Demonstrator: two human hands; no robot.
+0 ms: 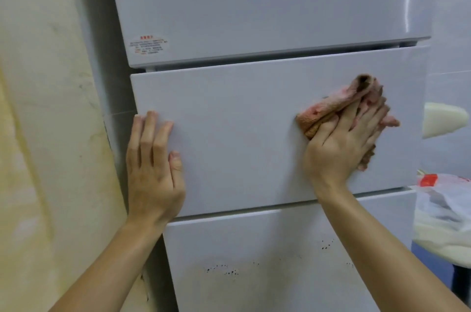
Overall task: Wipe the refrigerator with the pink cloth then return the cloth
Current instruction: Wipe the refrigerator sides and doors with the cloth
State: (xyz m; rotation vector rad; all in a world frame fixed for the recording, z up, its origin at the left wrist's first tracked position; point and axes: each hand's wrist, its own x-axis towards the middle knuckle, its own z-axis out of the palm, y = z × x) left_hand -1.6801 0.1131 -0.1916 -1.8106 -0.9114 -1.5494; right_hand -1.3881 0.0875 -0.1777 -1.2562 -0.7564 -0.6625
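No legible text; only a blurred red-printed sticker (147, 44) on the refrigerator (254, 6).

On the refrigerator's middle door (242, 120), left hand (153, 171) lies left — cloth (331, 108) under right hand (344, 141), right.

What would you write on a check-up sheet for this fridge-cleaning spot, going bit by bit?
Surface: the refrigerator front is white and glossy. Dark specks dot the lowest panel, and the middle panel looks clean.
Job's things: the pink cloth, crumpled and stained, is pressed against the middle panel's right side.
Clutter: a plastic bag shows at the right edge.
Grippers: the left hand rests flat on the middle panel's left edge. The right hand presses the cloth with straight, spread fingers.
Cables: nothing seen.
Surroundings: a stained yellowish wall stands left of the fridge, and a label sticker is on the top door.
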